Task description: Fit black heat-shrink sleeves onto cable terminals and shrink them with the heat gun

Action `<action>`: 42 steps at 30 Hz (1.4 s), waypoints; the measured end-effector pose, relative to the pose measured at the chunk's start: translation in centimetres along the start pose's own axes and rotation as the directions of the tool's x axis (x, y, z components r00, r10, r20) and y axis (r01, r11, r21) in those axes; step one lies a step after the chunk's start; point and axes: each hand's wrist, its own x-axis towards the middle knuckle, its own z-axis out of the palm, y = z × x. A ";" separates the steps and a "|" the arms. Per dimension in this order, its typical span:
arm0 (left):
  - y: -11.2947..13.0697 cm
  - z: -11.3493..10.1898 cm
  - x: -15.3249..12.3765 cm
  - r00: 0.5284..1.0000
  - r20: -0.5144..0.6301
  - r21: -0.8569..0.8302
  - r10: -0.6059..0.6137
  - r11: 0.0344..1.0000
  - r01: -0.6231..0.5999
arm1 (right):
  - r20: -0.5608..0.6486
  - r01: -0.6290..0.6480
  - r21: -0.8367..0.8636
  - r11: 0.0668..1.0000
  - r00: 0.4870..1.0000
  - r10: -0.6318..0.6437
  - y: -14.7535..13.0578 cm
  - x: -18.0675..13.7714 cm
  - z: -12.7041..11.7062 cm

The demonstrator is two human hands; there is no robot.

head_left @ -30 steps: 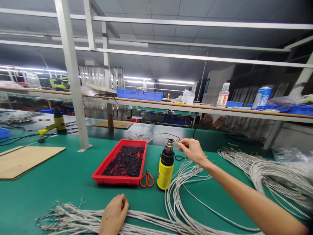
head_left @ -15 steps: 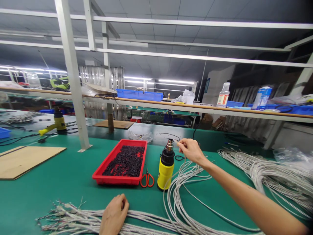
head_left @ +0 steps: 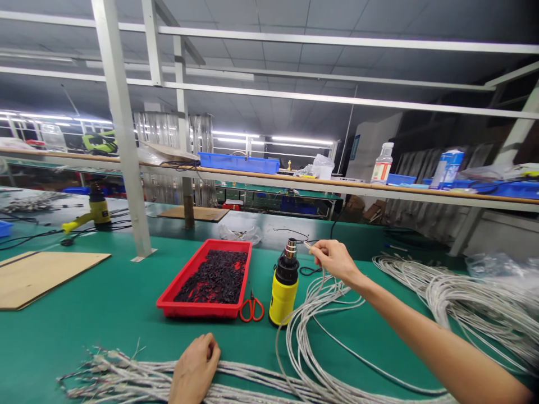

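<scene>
— Cable end (head_left: 307, 245) is pinched between the fingertips of the right hand (head_left: 334, 259) and held just beside the metal nozzle of the upright yellow heat gun (head_left: 284, 286), which stands on the green bench (head_left: 105, 314) between the scissors (head_left: 251, 308) and the loose white coils (head_left: 320, 303).

— What has been altered since a second ago?

— Little: the end has been kept at the nozzle, shifted only slightly. Heating of the tip is judged to be in progress.

— And the left hand (head_left: 194, 370)?

— It is laid loosely curled on the straight cable bundle (head_left: 126, 379) at the near edge; nothing is gripped.

— Can any writing be read?

— None. Marks on the heat gun, the shelf bottle (head_left: 382, 164) and the blue carton (head_left: 447, 168) are too small to be made out. The red tray (head_left: 168, 292) of dark pieces bears no label.
</scene>
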 end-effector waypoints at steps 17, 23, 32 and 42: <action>0.1 -0.4 0.2 0.997 0.078 0.035 -0.016 0.999 0.014 | 0.484 -0.552 0.768 0.326 0.832 0.271 3.3 -5.7 -2.3; 0.1 -0.6 0.2 0.994 0.105 0.038 -0.015 0.999 0.011 | 0.515 -0.579 0.798 0.166 0.799 0.311 3.7 -6.5 -2.5; -0.5 -0.2 0.5 0.993 0.121 0.021 0.010 1.000 -0.012 | 0.563 -0.583 0.813 0.000 0.785 0.257 4.4 -7.5 -2.8; 0.0 -0.6 0.3 0.994 0.111 0.043 -0.002 0.999 -0.003 | 0.140 -0.382 0.898 0.217 0.715 0.685 9.9 -4.6 -3.6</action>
